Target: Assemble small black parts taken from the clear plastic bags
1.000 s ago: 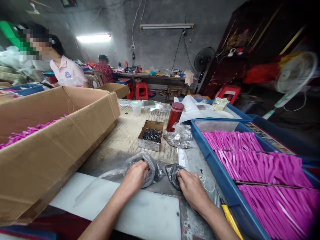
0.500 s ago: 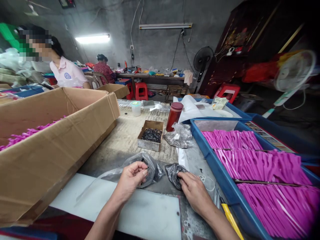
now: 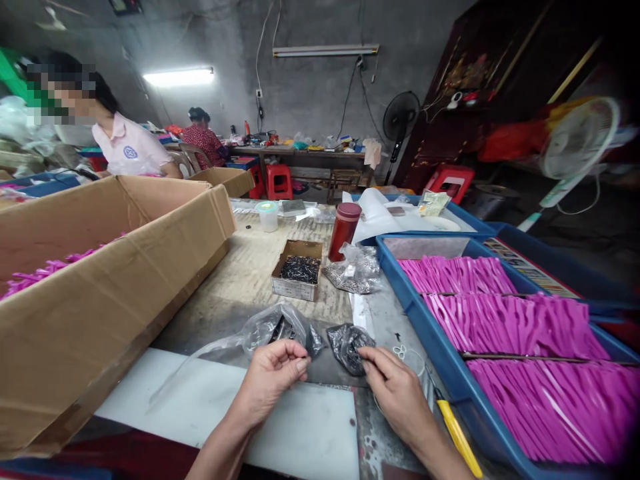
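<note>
My left hand has its thumb and fingertips pinched together, just in front of an open clear plastic bag with dark small parts inside. Whatever lies in that pinch is too small to make out. My right hand is at the edge of a smaller dark plastic bag, thumb and forefinger closed at its mouth; the fingertips are partly hidden against it. Beyond the bags stands a small cardboard box of black screw-like pieces. Beside it lies a clear bag of small metal parts.
A large cardboard box with pink pieces stands on the left. On the right, a blue crate holds rows of pink plastic pieces. A red canister, a yellow-handled tool and a white board are close by. Two people sit farther back.
My left hand has drawn back out of the clear bag's mouth, toward me and to the right, fingers still pinched. My right hand stays by the dark bag. The view has shifted slightly.
</note>
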The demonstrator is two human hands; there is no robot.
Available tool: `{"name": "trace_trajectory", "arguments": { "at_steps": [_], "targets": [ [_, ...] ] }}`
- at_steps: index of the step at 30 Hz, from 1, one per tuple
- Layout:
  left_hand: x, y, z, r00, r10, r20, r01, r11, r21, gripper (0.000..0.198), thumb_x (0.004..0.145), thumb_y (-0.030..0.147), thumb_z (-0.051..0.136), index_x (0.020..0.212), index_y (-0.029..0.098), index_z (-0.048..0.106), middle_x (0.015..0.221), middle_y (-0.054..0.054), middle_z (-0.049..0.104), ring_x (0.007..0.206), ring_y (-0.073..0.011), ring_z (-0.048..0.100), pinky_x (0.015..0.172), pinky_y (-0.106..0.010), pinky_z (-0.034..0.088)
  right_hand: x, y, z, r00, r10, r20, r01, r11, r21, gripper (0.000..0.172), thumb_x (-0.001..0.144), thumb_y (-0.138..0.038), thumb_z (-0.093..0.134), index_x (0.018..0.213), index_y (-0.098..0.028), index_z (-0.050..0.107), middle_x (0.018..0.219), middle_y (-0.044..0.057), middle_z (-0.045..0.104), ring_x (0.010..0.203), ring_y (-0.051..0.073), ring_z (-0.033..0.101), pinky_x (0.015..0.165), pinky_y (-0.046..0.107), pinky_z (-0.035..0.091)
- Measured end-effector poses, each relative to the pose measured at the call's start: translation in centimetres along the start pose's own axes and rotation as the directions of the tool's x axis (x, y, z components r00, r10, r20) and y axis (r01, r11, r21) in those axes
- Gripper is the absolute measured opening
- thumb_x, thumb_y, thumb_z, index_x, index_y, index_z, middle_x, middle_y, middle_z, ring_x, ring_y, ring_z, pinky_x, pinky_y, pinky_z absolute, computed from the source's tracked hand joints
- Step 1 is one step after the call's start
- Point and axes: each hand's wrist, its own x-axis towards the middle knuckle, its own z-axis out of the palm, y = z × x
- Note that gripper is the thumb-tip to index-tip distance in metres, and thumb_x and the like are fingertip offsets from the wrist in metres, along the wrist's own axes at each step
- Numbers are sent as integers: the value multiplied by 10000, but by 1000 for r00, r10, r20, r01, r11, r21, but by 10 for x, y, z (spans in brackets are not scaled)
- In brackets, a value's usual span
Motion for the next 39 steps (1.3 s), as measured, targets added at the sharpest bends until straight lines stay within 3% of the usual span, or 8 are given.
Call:
{"name": "trace_trajectory", "arguments": {
  "at_steps": [3, 8, 18, 23, 39],
  "targets": [
    [0, -3, 3, 1000, 4, 0, -4, 1000, 22, 158, 588, 261, 627, 645, 132, 554, 606, -16, 596, 490, -99, 510, 408, -172, 338, -4, -4, -1, 999, 33, 1, -33, 996, 82, 194, 761, -201, 395, 825, -187, 578, 787, 54, 630, 773, 188, 572, 681, 292, 453],
    [-2, -8, 6, 997, 70, 16, -71, 991, 118, 91, 585, 210, 616, 617, 140, 567, 491, 40, 515, 460, -81, 448, 449, -176, 348, -13, -12, 0, 992, 113, 63, -125, 963, 238, 168, 743, -205, 436, 823, -191, 583, 800, 46, 637, 771, 183, 577, 686, 267, 455],
    [-10, -12, 16, 982, 141, 125, -165, 964, 210, 118, 670, 210, 547, 770, 163, 588, 730, -11, 591, 665, -134, 527, 616, -206, 430, -21, -29, 1, 960, 221, 171, -278, 811, 514, 144, 711, -239, 481, 801, -169, 569, 661, 9, 574, 636, 151, 539, 574, 235, 443],
    [-13, -18, 20, 962, 185, 200, -230, 944, 238, 172, 725, 179, 498, 892, 183, 536, 823, -26, 583, 782, -152, 539, 698, -218, 433, -23, -36, 1, 957, 217, 191, -287, 774, 564, 118, 699, -203, 485, 791, -174, 554, 662, -1, 551, 638, 140, 520, 592, 234, 428],
    [-23, -18, 23, 896, 212, 389, -346, 884, 314, 217, 806, 156, 421, 1007, 232, 451, 847, 1, 544, 801, -125, 522, 729, -212, 406, -25, -42, -2, 933, 153, 324, -333, 708, 623, 106, 742, -163, 463, 841, -187, 493, 676, -23, 498, 649, 120, 483, 602, 229, 391]
  ]
}}
